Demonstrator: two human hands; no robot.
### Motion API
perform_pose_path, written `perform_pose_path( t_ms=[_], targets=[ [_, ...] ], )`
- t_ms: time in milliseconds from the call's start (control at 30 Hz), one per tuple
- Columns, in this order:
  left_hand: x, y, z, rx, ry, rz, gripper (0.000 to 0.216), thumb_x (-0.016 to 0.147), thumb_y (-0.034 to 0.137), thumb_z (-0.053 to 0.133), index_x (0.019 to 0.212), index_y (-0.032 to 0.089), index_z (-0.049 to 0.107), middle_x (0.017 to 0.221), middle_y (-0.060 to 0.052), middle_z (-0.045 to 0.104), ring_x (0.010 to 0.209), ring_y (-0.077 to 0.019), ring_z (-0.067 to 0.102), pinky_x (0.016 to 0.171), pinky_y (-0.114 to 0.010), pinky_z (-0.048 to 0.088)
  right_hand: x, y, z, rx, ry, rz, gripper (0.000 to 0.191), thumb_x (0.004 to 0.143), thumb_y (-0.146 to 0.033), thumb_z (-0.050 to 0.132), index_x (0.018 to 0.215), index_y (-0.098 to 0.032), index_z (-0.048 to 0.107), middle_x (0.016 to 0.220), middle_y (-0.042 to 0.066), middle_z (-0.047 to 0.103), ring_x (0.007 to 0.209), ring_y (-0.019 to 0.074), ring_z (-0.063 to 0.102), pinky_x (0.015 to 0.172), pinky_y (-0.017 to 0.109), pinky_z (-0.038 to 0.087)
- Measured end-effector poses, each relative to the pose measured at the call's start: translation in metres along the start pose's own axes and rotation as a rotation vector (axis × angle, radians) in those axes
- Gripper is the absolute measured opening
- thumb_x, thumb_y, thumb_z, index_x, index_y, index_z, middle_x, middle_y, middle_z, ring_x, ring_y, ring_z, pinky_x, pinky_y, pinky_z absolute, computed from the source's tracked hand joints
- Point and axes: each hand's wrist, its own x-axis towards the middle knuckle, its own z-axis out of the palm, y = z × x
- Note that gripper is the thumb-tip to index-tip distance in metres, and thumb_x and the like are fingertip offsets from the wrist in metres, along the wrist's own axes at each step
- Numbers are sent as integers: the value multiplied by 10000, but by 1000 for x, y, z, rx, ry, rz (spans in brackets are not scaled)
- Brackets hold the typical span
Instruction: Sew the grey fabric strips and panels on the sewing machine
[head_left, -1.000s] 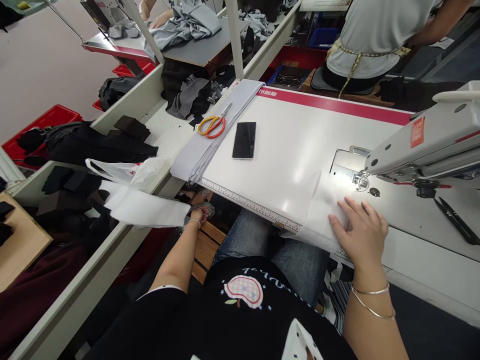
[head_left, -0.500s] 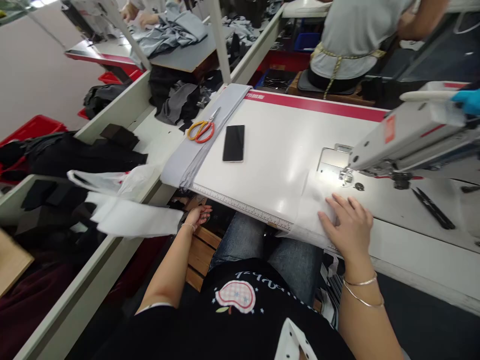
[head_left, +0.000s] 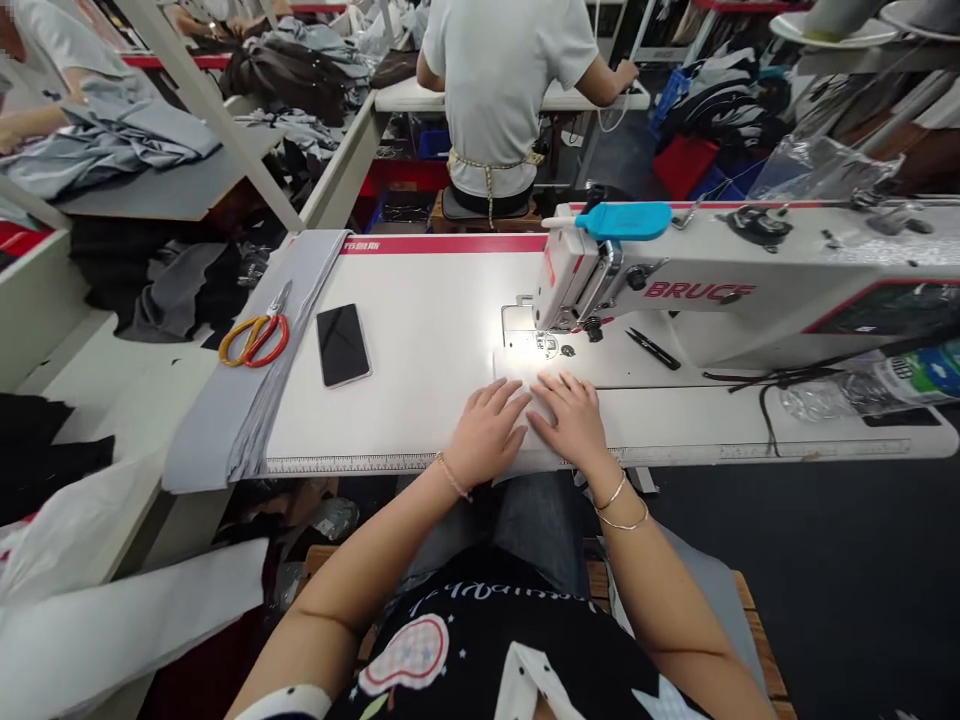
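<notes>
My left hand point(head_left: 487, 428) lies flat on a thin white piece of cloth point(head_left: 510, 367), fingers spread. Beside it, my right hand point(head_left: 571, 415) also rests on the cloth with its fingers stretched out, the two thumbs nearly meeting. Both hands are just in front of the needle area of a white sewing machine point(head_left: 637, 270), where a light shines on the metal plate. The cloth blends with the white table point(head_left: 420, 350), so its outline is hard to make out.
To the left are a black phone point(head_left: 343, 345), scissors point(head_left: 259, 338) with orange and red handles, and a folded grey fabric stack point(head_left: 202, 430). Black tweezers point(head_left: 652, 348) lie under the machine arm. A plastic bottle point(head_left: 847, 395) is at right. A co-worker point(head_left: 495, 90) sits ahead.
My left hand has come up from below the table's left side onto the cloth, beside my right hand. The view has turned to the right, showing more of the machine.
</notes>
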Motion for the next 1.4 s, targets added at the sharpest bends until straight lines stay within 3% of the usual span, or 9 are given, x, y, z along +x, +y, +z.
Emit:
perform_pose_path(
  t_ms=[100, 233, 667, 1067, 1400],
  targets=[
    [30, -9, 20, 187, -78, -15, 464, 982, 201, 369, 1440, 174, 440, 1548, -73, 370, 1463, -301, 245, 1163, -606, 263, 0, 1, 1, 1, 5, 7, 389, 961, -428, 551, 1293, -233, 608, 1428, 12, 507, 1355, 307, 380, 1105, 522, 266],
    [45, -16, 28, 264, -150, -70, 471, 1013, 240, 312, 1475, 195, 391, 1565, -49, 343, 1469, -281, 246, 1163, -659, 226, 1, 0, -1, 0, -5, 25, 409, 956, -417, 558, 1322, -237, 598, 1423, 24, 512, 1361, 302, 377, 1115, 516, 262],
    [58, -20, 29, 260, -169, -93, 463, 1023, 285, 309, 1477, 238, 387, 1570, -19, 332, 1479, -265, 226, 1151, -703, 197, 7, 2, -2, -15, -44, 85, 392, 977, -428, 548, 1331, -267, 590, 1456, 2, 476, 1347, 273, 386, 1097, 484, 268],
    [59, -22, 30, 205, -119, -95, 455, 1022, 289, 300, 1456, 223, 420, 1546, -82, 373, 1472, -281, 251, 1139, -722, 173, 8, 3, -1, -16, -27, 75, 419, 994, -437, 511, 1359, -243, 579, 1446, 19, 488, 1323, 275, 401, 1091, 472, 276],
    [55, -25, 30, 135, -61, -72, 413, 1001, 277, 385, 1402, 218, 463, 1523, -72, 409, 1463, -286, 265, 1145, -701, 185, 5, 2, -1, 41, -6, 80, 386, 965, -401, 569, 1315, -243, 607, 1446, 30, 486, 1342, 283, 404, 1115, 502, 292]
  ],
)
